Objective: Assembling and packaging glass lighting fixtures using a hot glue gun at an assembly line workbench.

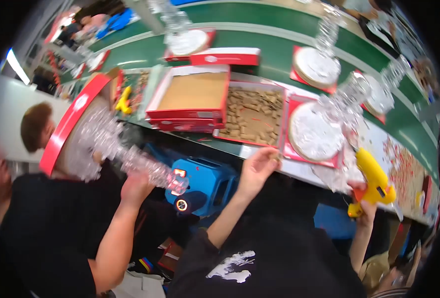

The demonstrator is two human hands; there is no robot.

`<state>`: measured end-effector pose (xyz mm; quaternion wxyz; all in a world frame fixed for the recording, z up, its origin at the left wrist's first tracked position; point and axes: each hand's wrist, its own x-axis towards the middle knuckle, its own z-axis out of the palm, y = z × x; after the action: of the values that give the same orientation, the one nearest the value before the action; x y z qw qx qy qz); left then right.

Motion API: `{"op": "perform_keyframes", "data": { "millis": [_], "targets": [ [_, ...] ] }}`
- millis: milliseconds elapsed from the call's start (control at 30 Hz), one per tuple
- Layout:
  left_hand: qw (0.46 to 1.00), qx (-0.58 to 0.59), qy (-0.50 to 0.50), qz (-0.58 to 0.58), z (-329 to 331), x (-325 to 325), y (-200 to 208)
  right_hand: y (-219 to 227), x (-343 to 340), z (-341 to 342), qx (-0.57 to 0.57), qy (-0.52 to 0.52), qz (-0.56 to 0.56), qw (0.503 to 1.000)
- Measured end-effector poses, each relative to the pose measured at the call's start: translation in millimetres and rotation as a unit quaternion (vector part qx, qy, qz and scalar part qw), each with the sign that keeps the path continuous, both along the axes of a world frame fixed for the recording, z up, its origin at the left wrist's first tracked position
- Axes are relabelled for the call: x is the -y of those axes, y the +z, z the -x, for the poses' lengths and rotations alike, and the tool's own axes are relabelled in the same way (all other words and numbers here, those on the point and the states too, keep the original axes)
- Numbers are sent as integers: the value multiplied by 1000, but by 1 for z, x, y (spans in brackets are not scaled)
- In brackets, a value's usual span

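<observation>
My right hand grips a yellow hot glue gun, its nozzle tilted up and left beside a clear wavy column. My left hand is closed in a pinch on a small tan piece, partly hidden by the fingertips, at the table's front edge. Between the hands, a round white-topped base lies on a red square box lid. A clear, wavy plastic column extends from this base. Left of it, a shallow box of small tan rolls lies just beyond my left hand.
Red-sided boxes are stacked to the left. Similar bases with columns stand on the green table. A co-worker's hand holds a clear column with a red-edged base at left. Another yellow glue gun lies beyond. Red scraps lie at right.
</observation>
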<state>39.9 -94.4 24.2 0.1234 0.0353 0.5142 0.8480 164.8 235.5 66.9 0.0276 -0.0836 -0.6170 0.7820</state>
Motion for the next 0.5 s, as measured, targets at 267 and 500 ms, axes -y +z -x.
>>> {"op": "perform_keyframes", "data": {
  "millis": [267,500],
  "targets": [
    [996,-77,-17,36,14,-10,30,28,58,41,-3,210,97,973],
    [993,-108,-20,49,9,-19,33,28,63,36,13,221,91,971]
  ]
}}
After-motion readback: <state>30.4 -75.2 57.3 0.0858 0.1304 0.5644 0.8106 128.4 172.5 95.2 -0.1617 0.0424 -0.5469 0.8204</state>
